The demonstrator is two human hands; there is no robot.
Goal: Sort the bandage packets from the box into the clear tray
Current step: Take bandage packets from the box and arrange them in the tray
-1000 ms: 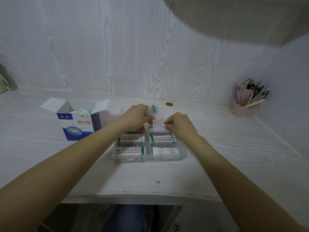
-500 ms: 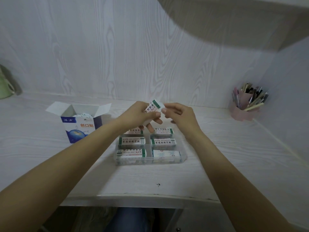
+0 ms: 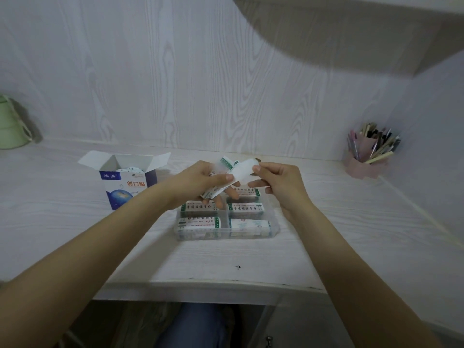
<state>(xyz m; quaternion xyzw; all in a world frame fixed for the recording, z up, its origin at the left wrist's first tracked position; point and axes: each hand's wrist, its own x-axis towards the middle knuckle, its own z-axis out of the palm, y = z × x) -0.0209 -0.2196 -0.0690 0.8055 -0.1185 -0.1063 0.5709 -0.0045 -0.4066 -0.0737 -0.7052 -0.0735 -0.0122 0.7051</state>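
The clear tray (image 3: 274, 231) sits mid-desk, its compartments filled with white and green bandage packets (image 3: 246, 207). Above its far side, my left hand (image 3: 200, 180) grips a small bunch of bandage packets (image 3: 227, 164). My right hand (image 3: 278, 180) pinches the end of one white packet (image 3: 242, 170) from that bunch between thumb and forefinger. The blue and white bandage box (image 3: 125, 184) stands open to the left, with more packets showing inside.
A pink holder full of pens (image 3: 364, 159) stands at the back right by the side wall. A green object (image 3: 10, 126) sits at the far left. A shelf (image 3: 351, 26) overhangs the right. The desk's front edge (image 3: 200, 285) runs below the tray.
Both hands rose from the tray's far compartments. The left hand brought its packets up, and the right hand took hold of one packet's end and drew it rightward.
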